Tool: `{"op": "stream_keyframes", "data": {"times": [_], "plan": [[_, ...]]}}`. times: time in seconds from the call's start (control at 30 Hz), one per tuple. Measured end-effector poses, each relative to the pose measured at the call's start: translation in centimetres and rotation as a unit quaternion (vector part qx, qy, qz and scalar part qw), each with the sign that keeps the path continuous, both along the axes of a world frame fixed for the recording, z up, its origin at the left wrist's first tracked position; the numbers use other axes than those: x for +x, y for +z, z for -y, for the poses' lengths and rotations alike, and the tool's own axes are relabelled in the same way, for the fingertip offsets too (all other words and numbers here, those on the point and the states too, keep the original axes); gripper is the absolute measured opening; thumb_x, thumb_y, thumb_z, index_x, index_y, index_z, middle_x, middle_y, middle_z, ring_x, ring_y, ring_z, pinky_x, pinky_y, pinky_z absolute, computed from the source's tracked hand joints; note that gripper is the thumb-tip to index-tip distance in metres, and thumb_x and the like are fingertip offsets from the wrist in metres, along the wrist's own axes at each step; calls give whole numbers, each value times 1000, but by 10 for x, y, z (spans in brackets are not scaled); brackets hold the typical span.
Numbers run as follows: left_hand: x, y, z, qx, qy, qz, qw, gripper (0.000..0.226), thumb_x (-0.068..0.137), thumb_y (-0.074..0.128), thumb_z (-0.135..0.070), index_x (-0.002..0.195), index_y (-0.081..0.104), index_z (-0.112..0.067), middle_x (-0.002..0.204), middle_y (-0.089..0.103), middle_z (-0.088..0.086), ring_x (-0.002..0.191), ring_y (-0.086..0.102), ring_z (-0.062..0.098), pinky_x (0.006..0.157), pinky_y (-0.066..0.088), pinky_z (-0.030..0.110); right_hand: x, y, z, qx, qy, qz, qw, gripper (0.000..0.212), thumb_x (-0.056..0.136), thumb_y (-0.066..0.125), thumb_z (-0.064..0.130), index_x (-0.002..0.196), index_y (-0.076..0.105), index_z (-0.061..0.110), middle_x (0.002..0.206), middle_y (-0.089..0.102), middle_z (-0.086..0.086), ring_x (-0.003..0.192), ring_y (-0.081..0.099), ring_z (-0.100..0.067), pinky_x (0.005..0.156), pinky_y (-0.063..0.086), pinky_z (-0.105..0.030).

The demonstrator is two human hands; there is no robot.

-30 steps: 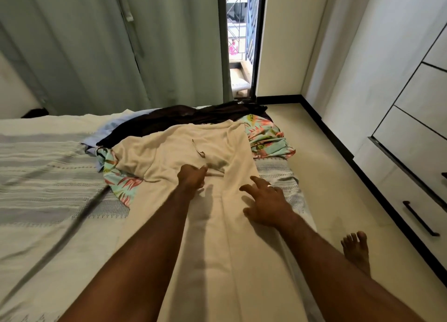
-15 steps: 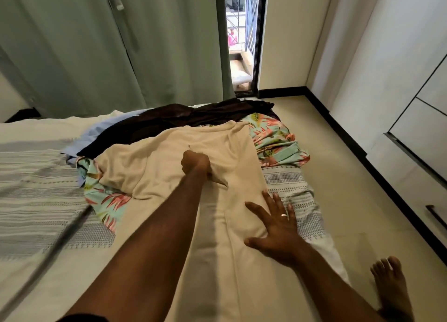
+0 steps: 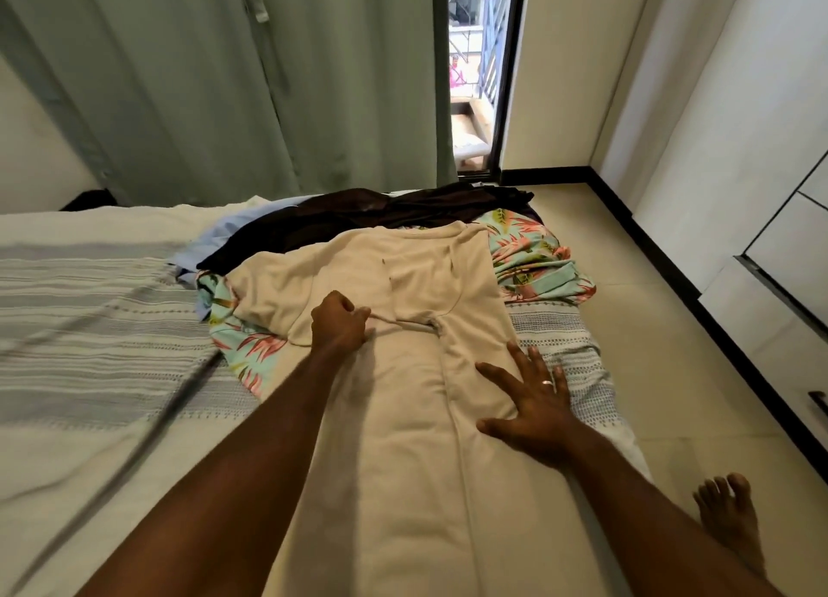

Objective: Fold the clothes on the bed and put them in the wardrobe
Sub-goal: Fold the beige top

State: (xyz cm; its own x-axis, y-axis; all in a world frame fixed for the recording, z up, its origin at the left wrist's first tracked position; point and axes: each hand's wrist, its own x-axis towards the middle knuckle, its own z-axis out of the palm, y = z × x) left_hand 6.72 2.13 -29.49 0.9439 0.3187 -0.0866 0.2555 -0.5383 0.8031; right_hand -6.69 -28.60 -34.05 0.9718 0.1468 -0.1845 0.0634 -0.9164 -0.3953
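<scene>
Cream trousers (image 3: 403,417) lie lengthwise on the bed (image 3: 89,327), waistband at the far end. My left hand (image 3: 338,323) pinches a fold of the cream cloth near the crotch seam. My right hand (image 3: 533,399) presses flat with spread fingers on the right trouser leg. Under the trousers lie a floral turquoise garment (image 3: 533,256), a dark brown garment (image 3: 358,215) and a pale blue one (image 3: 215,247). The white wardrobe (image 3: 788,260) stands at the right edge of the view.
Green curtains (image 3: 224,81) hang behind the bed, beside an open balcony door (image 3: 475,81). A strip of tiled floor (image 3: 649,327) runs between bed and wardrobe. My bare foot (image 3: 730,520) stands there at the lower right.
My left hand has drawn back toward me along the cream cloth, still pinching it. My right hand spread flat and stays on the right leg. The view has shifted slightly.
</scene>
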Motion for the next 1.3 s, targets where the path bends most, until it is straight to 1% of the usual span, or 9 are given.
{"op": "stream_keyframes", "data": {"times": [0.13, 0.33, 0.5, 0.6, 0.7, 0.8, 0.97, 1.17, 1.3], "plan": [[-46, -1, -60, 35, 25, 22, 999, 31, 83, 79, -31, 74, 54, -16, 67, 67, 13, 62, 69, 31, 67, 60, 49, 4, 14, -9, -66, -11, -30, 997, 99, 59, 46, 94, 147, 10, 67, 166, -20, 11, 152, -22, -21, 120, -10, -55], [-103, -18, -129, 12, 76, -62, 995, 32, 77, 79, -42, 67, 67, -13, 66, 70, 11, 75, 72, 34, 73, 61, 44, 13, 52, -44, -150, -15, -63, 986, 101, 72, 75, 59, 150, 12, 58, 165, -21, 7, 153, -13, -31, 114, 2, -71], [-122, -17, -137, -45, 52, -46, 997, 33, 74, 85, -38, 62, 67, -13, 59, 67, 4, 69, 71, 31, 70, 57, 37, 22, 73, -106, -90, 40, 56, 994, 52, 92, 60, 49, 139, 39, 49, 166, 3, 6, 153, 5, -26, 118, 0, -68], [-129, -20, -142, -100, 7, -51, 994, 41, 64, 86, -47, 69, 69, -10, 58, 64, -1, 58, 60, 19, 61, 48, 29, 34, 87, -145, -73, 83, 84, 990, 51, 86, 66, 29, 132, 50, 44, 164, 15, 7, 150, 16, -27, 119, 16, -59], [-143, -19, -142, -193, -18, -32, 980, 22, 81, 82, -7, 68, 64, -5, 55, 60, -2, 56, 56, 11, 56, 46, 23, 48, 98, -184, -90, 131, 119, 980, 50, 86, 61, 18, 130, 56, 41, 160, 27, 6, 145, 28, -28, 109, 38, -49], [-148, -26, -145, -258, -23, -17, 966, 29, 86, 67, 12, 63, 63, -4, 50, 57, -4, 47, 52, 4, 50, 43, 18, 70, 100, -225, -78, 169, 105, 977, 43, 92, 57, 16, 128, 59, 39, 156, 34, 4, 143, 30, -27, 107, 38, -50], [-141, -40, -153, -294, -19, 7, 956, 19, 83, 76, 3, 66, 69, -1, 58, 63, 4, 54, 56, 11, 58, 47, 25, 107, 103, -294, -37, 202, 71, 976, 31, 96, 58, 19, 122, 67, 32, 147, 43, -5, 135, 41, -29, 106, 44, -49], [-141, -43, -150, -380, -6, 7, 925, 24, 78, 77, 9, 60, 65, 0, 59, 59, 14, 59, 63, 22, 63, 57, 35, 141, 92, -362, -119, 204, 53, 970, 37, 98, 56, 33, 135, 60, 39, 164, 16, -8, 149, 14, -40, 115, 25, -63], [-144, -40, -147, -404, -15, 2, 914, 26, 78, 75, 12, 59, 67, -2, 62, 64, 16, 61, 67, 25, 66, 57, 34, 150, 80, -377, -129, 166, 74, 975, 44, 99, 49, 36, 142, 51, 26, 149, 40, -7, 141, 31, -34, 110, 26, -63]]}}
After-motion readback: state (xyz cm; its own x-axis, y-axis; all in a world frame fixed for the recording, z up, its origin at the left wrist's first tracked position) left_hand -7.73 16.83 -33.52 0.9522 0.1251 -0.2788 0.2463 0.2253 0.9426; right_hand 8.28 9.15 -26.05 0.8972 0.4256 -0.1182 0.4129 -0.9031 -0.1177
